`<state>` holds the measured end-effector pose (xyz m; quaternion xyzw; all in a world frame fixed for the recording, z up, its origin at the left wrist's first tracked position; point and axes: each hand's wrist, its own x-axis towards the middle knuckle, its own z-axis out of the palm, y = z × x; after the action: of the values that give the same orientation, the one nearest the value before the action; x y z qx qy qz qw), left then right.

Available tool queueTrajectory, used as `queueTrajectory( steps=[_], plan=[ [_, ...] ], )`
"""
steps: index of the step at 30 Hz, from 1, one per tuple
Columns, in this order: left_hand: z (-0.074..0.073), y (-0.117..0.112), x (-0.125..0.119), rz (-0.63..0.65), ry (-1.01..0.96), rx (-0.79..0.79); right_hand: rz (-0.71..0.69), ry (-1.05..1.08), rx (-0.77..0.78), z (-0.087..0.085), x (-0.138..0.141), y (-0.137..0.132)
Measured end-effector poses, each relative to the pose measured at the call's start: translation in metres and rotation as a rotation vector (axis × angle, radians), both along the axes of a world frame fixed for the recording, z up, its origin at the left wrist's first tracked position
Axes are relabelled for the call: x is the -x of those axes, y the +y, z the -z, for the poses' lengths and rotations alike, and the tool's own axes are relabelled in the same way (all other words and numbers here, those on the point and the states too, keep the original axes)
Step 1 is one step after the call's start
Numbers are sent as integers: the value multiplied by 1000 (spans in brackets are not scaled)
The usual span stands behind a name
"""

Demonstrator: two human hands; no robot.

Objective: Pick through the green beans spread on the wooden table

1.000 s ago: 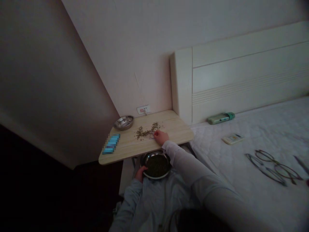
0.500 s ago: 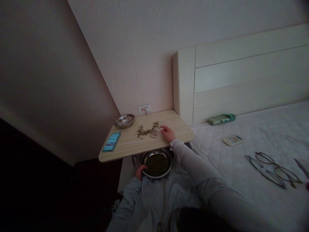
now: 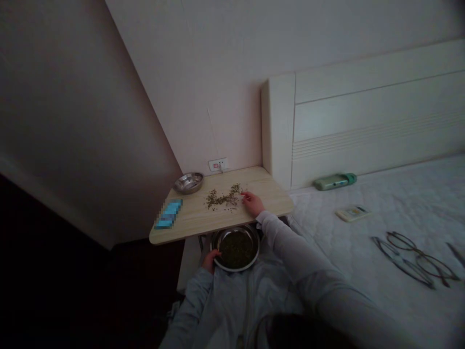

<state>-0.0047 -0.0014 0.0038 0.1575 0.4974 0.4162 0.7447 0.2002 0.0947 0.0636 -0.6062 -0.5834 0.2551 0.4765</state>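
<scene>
A steel bowl point(image 3: 236, 268) with dark green dried bits point(image 3: 237, 249) inside sits at my lap, just under the table's front edge. My left hand point(image 3: 209, 261) grips its left rim, thumb over the inside. Loose greenish-brown bits point(image 3: 220, 199), too small to name, lie scattered in a band across the small wooden table point(image 3: 189, 220). At the right end of that band is my right hand point(image 3: 253, 203), low over the tabletop. Its index finger points left, slightly apart from the thumb, and nothing shows between them.
A second steel bowl point(image 3: 189, 183) stands at the table's back left, with a phone point(image 3: 169, 214), screen blurred, in front. On the bed point(image 3: 327, 252) to the right lie a green case point(image 3: 334, 182), a pale handheld device point(image 3: 352, 213) and glasses point(image 3: 417, 252). A wall socket point(image 3: 217, 165) is behind the table.
My right index finger and thumb have shifted slightly at the edge of the scattered bits. My left hand stays on the bowl. The whole view has moved a little.
</scene>
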Motion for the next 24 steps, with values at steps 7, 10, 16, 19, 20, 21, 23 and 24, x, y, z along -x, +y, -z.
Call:
queueTrajectory(
  steps=[7,10,16,19,20,21,23,24],
  plan=[
    [-3,2,-1,-75,-14,-43,10,23,11,-3,1,-2],
    [-6,3,-1,-106,-38,-49,67,94,1,-3,-2,-3],
    [-8,-2,-3,-64,-52,-31,187,215,1,-7,-10,-8],
    [-10,-8,-11,35,-1,-27,189,239,-3,-8,-11,-10],
    [-11,-9,-15,65,9,-34,190,238,-8,-8,-11,-10],
    [-12,-10,-18,104,7,-44,190,235,-14,-8,-11,-10],
    [-14,-10,-22,120,-13,-88,185,231,-17,-7,-11,-10],
    [-15,-10,-23,109,-20,-95,181,229,-13,-6,-11,-10]
  ],
)
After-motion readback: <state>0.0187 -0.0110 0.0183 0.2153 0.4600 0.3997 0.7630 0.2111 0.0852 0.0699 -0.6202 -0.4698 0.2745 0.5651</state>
